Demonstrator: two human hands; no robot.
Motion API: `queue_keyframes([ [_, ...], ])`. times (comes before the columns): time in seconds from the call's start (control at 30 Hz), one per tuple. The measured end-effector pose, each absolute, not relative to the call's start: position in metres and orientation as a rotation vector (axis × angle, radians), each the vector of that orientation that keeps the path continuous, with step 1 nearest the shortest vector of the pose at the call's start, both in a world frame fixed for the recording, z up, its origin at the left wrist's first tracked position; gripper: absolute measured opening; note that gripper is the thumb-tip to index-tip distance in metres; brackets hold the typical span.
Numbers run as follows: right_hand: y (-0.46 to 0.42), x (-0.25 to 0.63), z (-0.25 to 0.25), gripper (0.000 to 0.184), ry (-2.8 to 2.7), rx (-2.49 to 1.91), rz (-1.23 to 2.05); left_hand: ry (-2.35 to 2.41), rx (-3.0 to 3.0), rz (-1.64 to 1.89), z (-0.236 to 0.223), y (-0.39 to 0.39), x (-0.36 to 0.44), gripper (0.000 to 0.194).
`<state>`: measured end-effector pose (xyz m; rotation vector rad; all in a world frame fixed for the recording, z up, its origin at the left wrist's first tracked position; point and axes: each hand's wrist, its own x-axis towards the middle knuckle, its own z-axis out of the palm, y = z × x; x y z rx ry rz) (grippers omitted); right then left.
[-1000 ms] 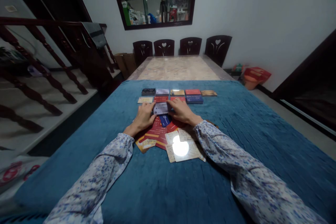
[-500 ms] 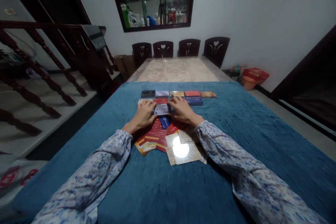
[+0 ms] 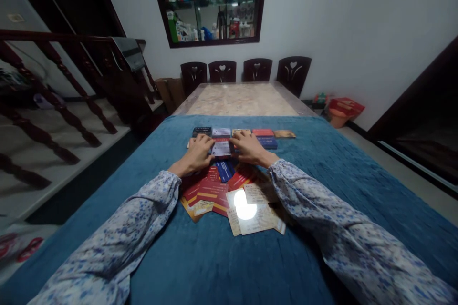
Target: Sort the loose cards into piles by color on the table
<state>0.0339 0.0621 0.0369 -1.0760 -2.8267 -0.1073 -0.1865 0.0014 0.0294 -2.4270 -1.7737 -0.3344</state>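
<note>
Between my two hands is a small stack of cards [image 3: 221,149] with a pale lavender top and a reddish lower edge. My left hand [image 3: 196,154] grips its left side, fingers curled and thumb near the front edge. My right hand [image 3: 250,149] closes on its right side in the same way. Just in front of the stack lie loose cards: a blue card [image 3: 225,172], several red cards [image 3: 214,190] and pale cards [image 3: 263,218] with a bright glare on them. Part of the front row of stacks is hidden behind my hands.
Behind my hands stand a black card stack [image 3: 202,131], a lavender stack [image 3: 221,132], a red stack [image 3: 262,132], a blue stack [image 3: 267,142] and a brown stack [image 3: 285,134]. A blue cloth [image 3: 200,257] covers the near table. Chairs [image 3: 257,70] stand beyond.
The view has tilted slightly, so the scene sits lower. My hands and the lavender-topped stack have moved a little away from me, covering more of the red stack behind and baring more loose cards.
</note>
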Motion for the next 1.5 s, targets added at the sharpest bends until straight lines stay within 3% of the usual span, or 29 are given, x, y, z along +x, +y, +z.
queue_keyframes([
  [1.5,0.172,-0.006,0.034,0.038,-2.844,-1.250,-0.091,-1.935,-2.422,-0.156,0.031,0.122,-0.204,0.029],
])
